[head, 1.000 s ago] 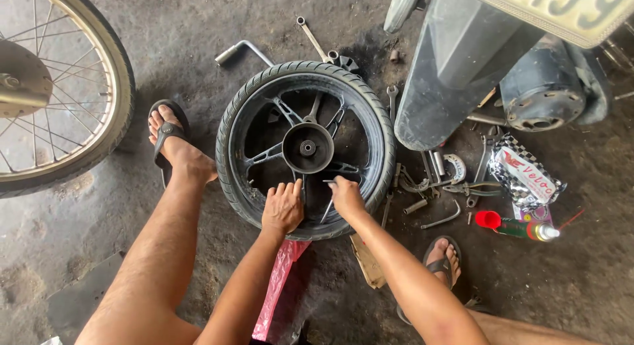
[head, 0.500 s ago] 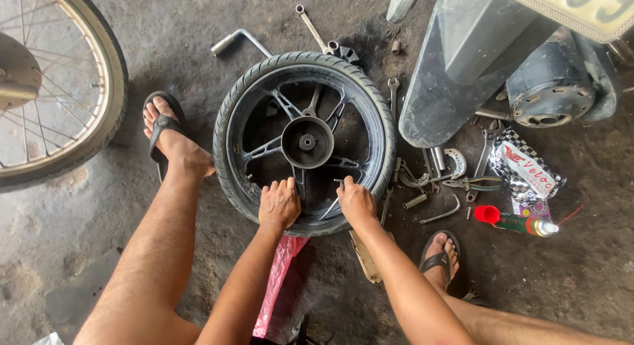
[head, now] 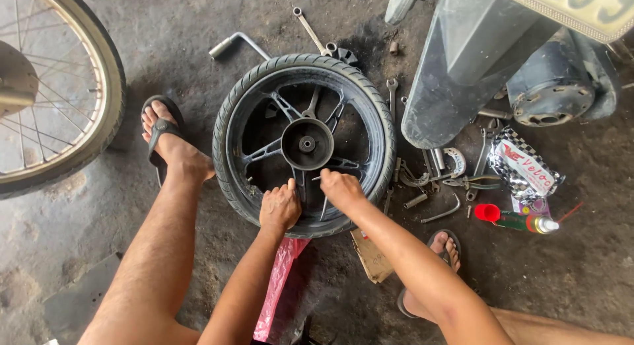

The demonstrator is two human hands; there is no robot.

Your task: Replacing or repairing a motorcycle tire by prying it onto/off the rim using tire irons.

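A black cast wheel with its tyre (head: 228,114) lies flat on the concrete floor between my feet, hub (head: 307,143) facing up. My left hand (head: 280,207) is closed in a fist on the near part of the rim, thumb up. My right hand (head: 341,188) rests just beside it on a near spoke, fingers curled around what looks like a thin metal rod (head: 323,209) that sticks out below the hand. Both hands sit close together below the hub.
A spoked wheel (head: 99,74) stands at the left. A motorcycle's rear (head: 462,67) fills the upper right. Wrenches (head: 308,28), a crank handle (head: 238,44), loose metal parts (head: 442,166), a checkered packet (head: 525,170) and a red-capped spray can (head: 518,220) lie around. A red bag (head: 277,279) and cardboard (head: 370,256) lie near me.
My right hand has shifted left from the near-right rim onto a spoke beside my left hand. The left hand stays on the near rim. The view has moved closer.
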